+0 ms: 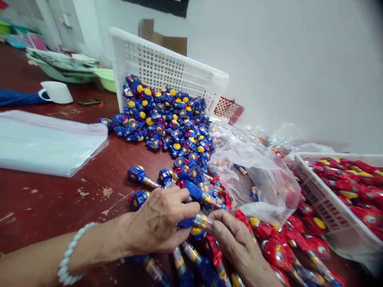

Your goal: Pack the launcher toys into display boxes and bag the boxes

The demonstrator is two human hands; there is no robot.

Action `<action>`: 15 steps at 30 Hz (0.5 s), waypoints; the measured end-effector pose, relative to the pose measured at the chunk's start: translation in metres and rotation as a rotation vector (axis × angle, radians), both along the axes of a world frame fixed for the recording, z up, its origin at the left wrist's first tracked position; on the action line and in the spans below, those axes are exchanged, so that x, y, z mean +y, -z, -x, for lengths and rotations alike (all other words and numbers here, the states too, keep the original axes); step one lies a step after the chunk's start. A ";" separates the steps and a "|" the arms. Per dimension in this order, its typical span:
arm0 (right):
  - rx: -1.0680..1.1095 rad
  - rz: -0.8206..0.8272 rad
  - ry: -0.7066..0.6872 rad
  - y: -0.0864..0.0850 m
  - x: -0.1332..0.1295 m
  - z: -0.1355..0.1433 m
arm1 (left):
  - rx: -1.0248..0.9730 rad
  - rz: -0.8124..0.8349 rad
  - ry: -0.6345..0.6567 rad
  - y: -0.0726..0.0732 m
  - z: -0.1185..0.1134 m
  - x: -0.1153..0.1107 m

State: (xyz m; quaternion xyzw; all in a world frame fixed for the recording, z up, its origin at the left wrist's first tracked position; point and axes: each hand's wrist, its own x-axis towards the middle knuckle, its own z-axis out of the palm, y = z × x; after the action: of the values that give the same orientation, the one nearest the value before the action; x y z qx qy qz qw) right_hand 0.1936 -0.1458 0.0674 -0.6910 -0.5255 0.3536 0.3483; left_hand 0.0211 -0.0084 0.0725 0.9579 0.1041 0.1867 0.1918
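My left hand (167, 219), with a pale bead bracelet at the wrist, is closed round the blue head of a small toy (201, 221). The toy has a silver collar and a clear tube with a printed label. My right hand (236, 235) pinches the tube end between thumb and fingers. Whether tube and head are fully joined I cannot tell. Under and around both hands lie several similar blue toys with tubes (143, 177). Beside my right hand is a pile of red toys (278, 251), some with tubes.
A tipped white basket (167, 63) spills blue toy heads (167, 119) onto the dark red table (44, 207). Right of them lie a clear plastic bag (269, 187) and a white crate (317, 203) of red toys. At left are plastic sheets (44, 143), a white mug (58, 92) and a phone (89, 102).
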 end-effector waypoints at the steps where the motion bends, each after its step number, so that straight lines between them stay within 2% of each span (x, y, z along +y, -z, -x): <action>1: 0.035 0.007 0.018 0.001 -0.002 -0.005 | -0.018 0.002 0.037 -0.003 0.000 0.006; 3: 0.024 0.002 0.046 0.004 -0.008 -0.017 | -0.109 0.091 0.066 -0.007 0.003 0.033; 4: -0.013 0.009 0.052 0.005 -0.013 -0.023 | -0.166 0.159 0.035 -0.006 0.004 0.054; 5: -0.064 0.020 0.050 0.006 -0.018 -0.029 | -0.230 0.201 -0.072 -0.002 0.005 0.078; 6: -0.125 0.029 0.038 0.008 -0.024 -0.035 | -0.240 0.187 -0.216 0.004 0.005 0.105; 7: -0.192 0.036 0.023 0.009 -0.030 -0.039 | -0.239 0.103 -0.368 0.013 0.004 0.132; 8: -0.259 0.038 0.001 0.010 -0.036 -0.043 | -0.150 0.011 -0.482 0.024 0.003 0.158; 10: -0.377 0.027 -0.046 0.010 -0.046 -0.050 | -0.082 0.003 -0.518 0.047 -0.003 0.199; 12: -0.434 0.023 -0.079 0.007 -0.049 -0.060 | -0.049 0.019 -0.519 0.068 -0.010 0.223; 15: -0.572 0.089 -0.014 0.001 -0.034 -0.092 | -0.011 -0.010 -0.594 0.088 -0.022 0.238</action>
State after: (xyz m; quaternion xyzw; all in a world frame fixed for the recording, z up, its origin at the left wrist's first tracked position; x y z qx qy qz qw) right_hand 0.2859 -0.1800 0.0667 -0.7736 -0.5912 0.1693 0.1528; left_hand 0.0434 0.2296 -0.0156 0.8854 0.3777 0.2404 0.1247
